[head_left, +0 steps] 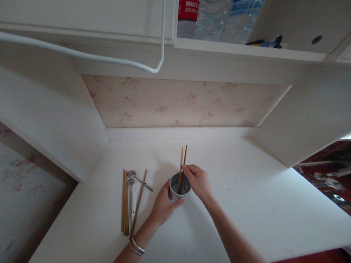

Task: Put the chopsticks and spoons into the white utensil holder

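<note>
Cup (175,196): 1, our left grip (163,204) curled round it. Chopsticks (180,170): 2, inside, pinched in our right grip (199,181).

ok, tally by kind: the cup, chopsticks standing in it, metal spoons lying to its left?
Silver-grey round cup: 1
Slim brown wooden chopsticks standing in it: 2
Long-handled silver metal spoons left of it: 2
Total: 5

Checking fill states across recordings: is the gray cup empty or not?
Not empty: two chopsticks stand in the gray cup, their lower parts visible inside it, held by the right hand.
</note>
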The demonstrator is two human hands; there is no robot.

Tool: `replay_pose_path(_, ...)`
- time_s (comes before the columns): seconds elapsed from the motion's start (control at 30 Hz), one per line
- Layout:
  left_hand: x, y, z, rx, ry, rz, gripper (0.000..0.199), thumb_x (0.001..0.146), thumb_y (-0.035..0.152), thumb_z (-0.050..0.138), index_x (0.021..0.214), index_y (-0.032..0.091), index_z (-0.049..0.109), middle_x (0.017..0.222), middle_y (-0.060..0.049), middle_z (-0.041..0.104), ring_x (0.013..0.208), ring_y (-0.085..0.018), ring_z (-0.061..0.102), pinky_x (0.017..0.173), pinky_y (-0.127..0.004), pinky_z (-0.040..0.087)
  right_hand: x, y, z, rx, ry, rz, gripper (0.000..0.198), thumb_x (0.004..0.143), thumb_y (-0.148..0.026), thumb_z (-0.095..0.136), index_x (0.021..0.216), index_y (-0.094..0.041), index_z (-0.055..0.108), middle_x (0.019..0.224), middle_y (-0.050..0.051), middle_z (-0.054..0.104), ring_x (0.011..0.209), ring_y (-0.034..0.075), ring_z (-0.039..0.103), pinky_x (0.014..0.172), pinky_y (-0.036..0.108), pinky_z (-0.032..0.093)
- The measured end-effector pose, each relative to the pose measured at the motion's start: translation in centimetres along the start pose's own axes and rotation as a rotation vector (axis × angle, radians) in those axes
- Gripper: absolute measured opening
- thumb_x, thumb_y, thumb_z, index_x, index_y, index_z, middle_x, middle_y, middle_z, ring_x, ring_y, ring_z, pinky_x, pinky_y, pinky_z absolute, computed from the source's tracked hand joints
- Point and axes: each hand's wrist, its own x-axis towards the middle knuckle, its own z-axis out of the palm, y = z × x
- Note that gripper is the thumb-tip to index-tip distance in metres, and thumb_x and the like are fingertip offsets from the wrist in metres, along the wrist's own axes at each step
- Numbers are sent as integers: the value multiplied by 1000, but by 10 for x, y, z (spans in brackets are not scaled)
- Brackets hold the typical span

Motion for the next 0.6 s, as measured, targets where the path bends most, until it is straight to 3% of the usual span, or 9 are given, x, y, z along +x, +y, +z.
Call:
replay_pose_path(0.4,-1,1,-1,6,-11,-5,70,68,26,80,130,23,49,126,-9,62,118,-27,57,107,-46,40,4,-5,-10,-95,-9,-62,32,93,-38,50,78,-22,73,83,4,73,76,18,66,70,28,47)
replay_pose_path(0.6,0,0,0,-18,-2,0,71,68,23,80,131,24,48,129,-8,61,120,-27,56,107,-45,40,2,0,-2,-112,-73,-58,29,91,-36,52,78,-25,75,81,1,73,74,17,66,68,27,47)
